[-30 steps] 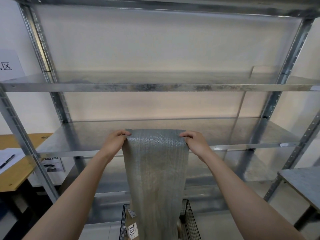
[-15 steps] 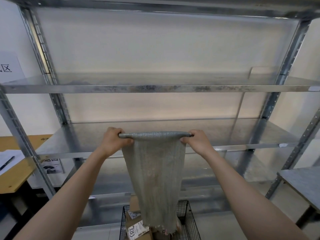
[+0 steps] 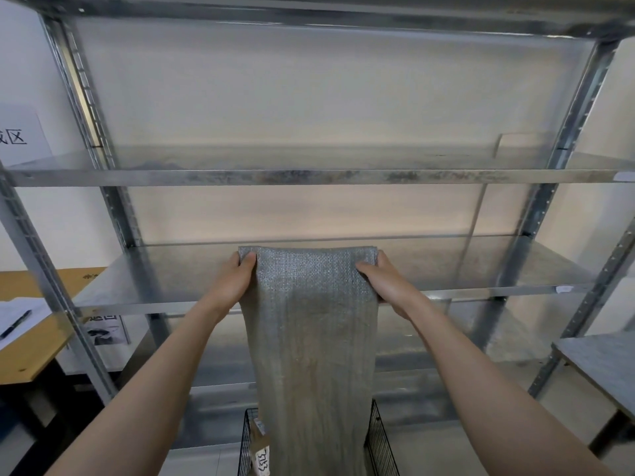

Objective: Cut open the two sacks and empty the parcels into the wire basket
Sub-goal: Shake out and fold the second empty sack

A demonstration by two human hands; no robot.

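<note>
Now the sack (image 3: 309,321) hangs limp over the wire basket (image 3: 378,438), held up by its top corners.

It falls from mid-frame to the bottom edge, its lower end out of sight. The left hand (image 3: 237,280) and right hand (image 3: 385,286) each have a closed grip on one corner, fingers curled round the weave. A labelled parcel (image 3: 260,455) shows in the basket. To finish well, I judge, hold both corners high and level, shake straight down, and guide the open end between the wires. A steel shelf (image 3: 165,280) stands behind, a wooden tabletop (image 3: 34,352) at lower left.
</note>
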